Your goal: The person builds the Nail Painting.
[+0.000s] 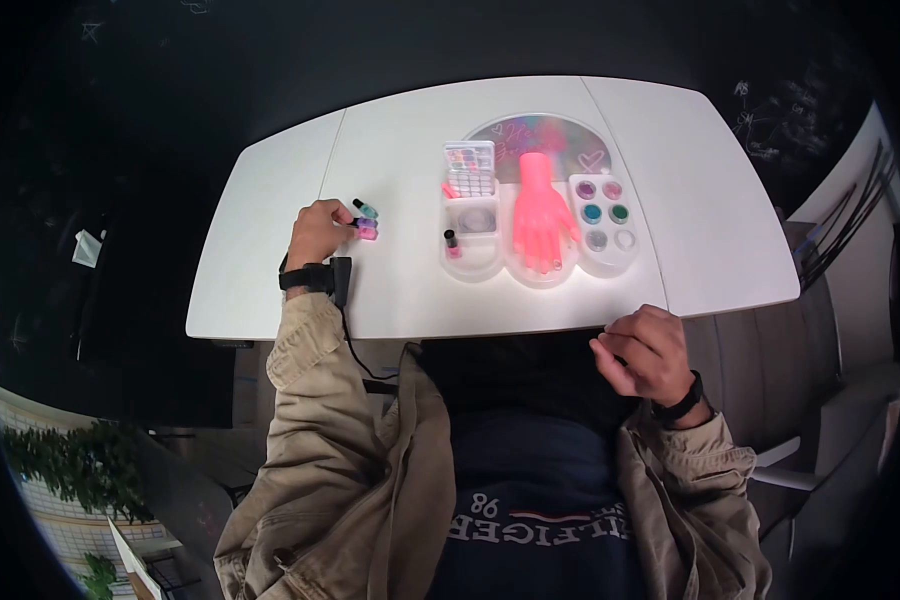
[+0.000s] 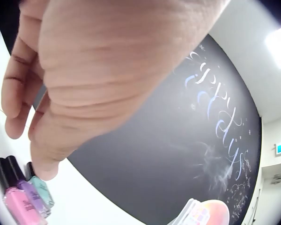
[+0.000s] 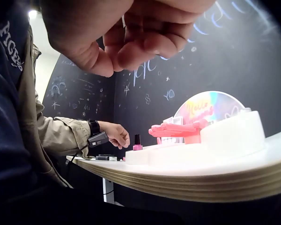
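Observation:
Over the left part of the table, the left hand [image 1: 318,232] [image 2: 91,70] hangs with bent fingers beside small nail polish bottles; no bottle shows in its grasp. In the left wrist view a pink bottle [image 2: 23,206], a purple bottle [image 2: 33,197] and a teal bottle [image 2: 42,190] lie side by side, black caps toward the hand. The thumb tip is close to the teal one. At the table's front edge, the right hand [image 1: 648,352] [image 3: 131,35] is raised with loosely curled fingers and holds nothing.
A white tray set [image 1: 475,262] with a pink model hand [image 1: 540,212], round pots [image 1: 592,214] and a standing pink polish bottle [image 1: 452,245] occupies the table's middle. Behind it stands a shiny rounded panel [image 1: 590,140]. The table's front edge [image 3: 215,187] runs below the right hand.

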